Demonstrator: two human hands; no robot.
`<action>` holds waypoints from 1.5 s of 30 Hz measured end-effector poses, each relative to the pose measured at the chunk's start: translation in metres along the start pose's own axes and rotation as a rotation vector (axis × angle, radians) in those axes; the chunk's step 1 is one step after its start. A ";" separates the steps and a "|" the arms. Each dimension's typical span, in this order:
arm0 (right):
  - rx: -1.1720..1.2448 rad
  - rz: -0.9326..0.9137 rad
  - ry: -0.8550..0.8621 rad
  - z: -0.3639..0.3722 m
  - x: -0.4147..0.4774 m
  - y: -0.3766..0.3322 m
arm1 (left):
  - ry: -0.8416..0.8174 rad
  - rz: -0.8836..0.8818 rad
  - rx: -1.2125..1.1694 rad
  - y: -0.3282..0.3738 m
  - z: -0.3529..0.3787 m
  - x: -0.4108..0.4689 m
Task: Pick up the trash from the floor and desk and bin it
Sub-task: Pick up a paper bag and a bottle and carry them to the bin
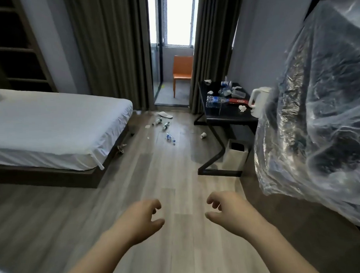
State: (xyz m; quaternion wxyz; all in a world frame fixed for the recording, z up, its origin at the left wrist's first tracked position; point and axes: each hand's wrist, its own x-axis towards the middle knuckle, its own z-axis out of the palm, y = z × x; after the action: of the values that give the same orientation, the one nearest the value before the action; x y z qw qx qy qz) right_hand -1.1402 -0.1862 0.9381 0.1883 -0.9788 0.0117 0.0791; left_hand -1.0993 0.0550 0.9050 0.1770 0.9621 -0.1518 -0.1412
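Wooden boards cover the floor (176, 177) of a bedroom. On the left is a bed (52, 124) with a white sheet. Long grey curtains (110, 47) hang at the back, and an orange chair (182, 71) stands past them by the window. On the right, a big clear plastic sheet (317, 111) covers something dark.

A black desk (229, 115) stands by the right wall. On it lie a clear water bottle (216, 99) on its side, a crumpled tissue (242, 108) near the front, another tissue (210, 92) farther back, and more bottles and clear plastic bits at the back. A white kettle (257, 101) stands at the desk's right edge. Under the desk, on the floor, stands a white bin (236, 157) with a dark inside.

More trash lies on the floor, far from the hands. A paper cup (203, 135) lies tipped over beside the desk's leg. A bottle with a blue label (170, 138) lies in the middle of the floor. Two small bottles (157, 121) lie farther back, near a white slipper (165, 114). A crumpled scrap (121, 148) lies by the edge of the bed.

Both arms reach out low in front. The left hand (141, 219) and the right hand (228, 212) are near each other but not touching. Their fingers curl loosely and hold nothing.
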 end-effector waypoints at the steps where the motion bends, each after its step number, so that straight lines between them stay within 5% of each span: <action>1: -0.008 -0.013 0.004 -0.005 0.018 0.002 | 0.013 -0.010 -0.004 0.000 -0.005 0.014; 26: 0.001 -0.015 -0.124 -0.003 0.469 -0.110 | -0.015 -0.103 -0.052 -0.210 -0.149 0.377; 45: -0.048 -0.105 -0.206 -0.060 0.837 -0.097 | -0.031 -0.209 -0.017 -0.273 -0.237 0.706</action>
State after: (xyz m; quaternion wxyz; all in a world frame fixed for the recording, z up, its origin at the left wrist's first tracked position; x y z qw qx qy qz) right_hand -0.3000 -0.1129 0.8952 0.1690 -0.9690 -0.0609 0.1698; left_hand -0.3105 0.1276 0.8594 0.1669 0.9689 -0.0522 -0.1752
